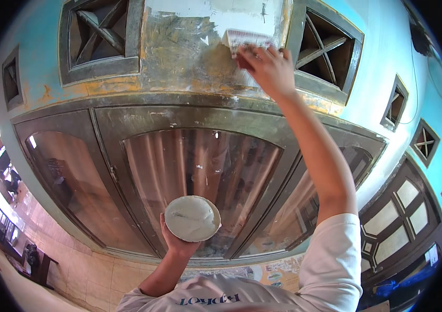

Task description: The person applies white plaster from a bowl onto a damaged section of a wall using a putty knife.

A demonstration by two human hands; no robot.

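Right hand (272,65) round tool (243,38); left (177,243) round bowl (196,239)

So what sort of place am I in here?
Probably a home, though whether it's indoors or a porch is unclear: brownish curtains hang behind wood-framed glass panes, there's a tiled floor, and the wall section above is patchy and smeared white.

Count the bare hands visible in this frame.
2: the left hand, partly hidden, holds a round bowl of pale paste low down; the right hand grips a flat tool at the wall higher up.
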